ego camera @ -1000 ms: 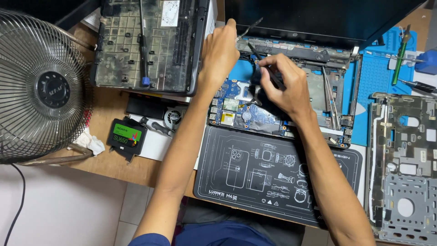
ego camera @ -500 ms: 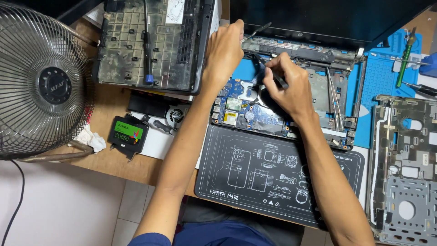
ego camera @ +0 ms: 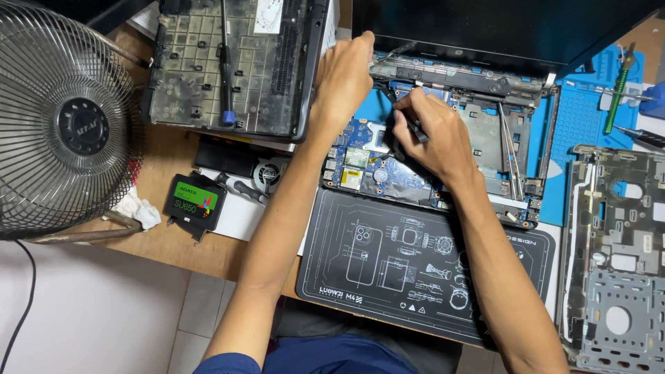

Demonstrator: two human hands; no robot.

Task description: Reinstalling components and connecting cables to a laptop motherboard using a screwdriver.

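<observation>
A stripped laptop base (ego camera: 512, 149) with a blue circuit board (ego camera: 360, 163) lies open on a dark repair mat (ego camera: 415, 266). My left hand (ego camera: 343, 79) rests on the base's upper left corner near the hinge, fingers curled against the frame. My right hand (ego camera: 433, 135) sits over the board's middle and grips a thin dark tool (ego camera: 409, 125) whose tip points up and left toward a black cable. The dark screen (ego camera: 499, 28) stands open behind both hands.
A wire-guarded fan (ego camera: 66, 125) stands at the left. A grey bottom cover (ego camera: 235, 66) with a blue-handled screwdriver (ego camera: 225, 62) lies at the back left. A small drive (ego camera: 194, 201) and a cooling fan (ego camera: 267, 173) lie near it. A palmrest frame (ego camera: 616, 256) and blue mat (ego camera: 589, 118) are at the right.
The view has shifted slightly. Both hands stay over the laptop base, and my right hand with the tool has moved only a little over the board.
</observation>
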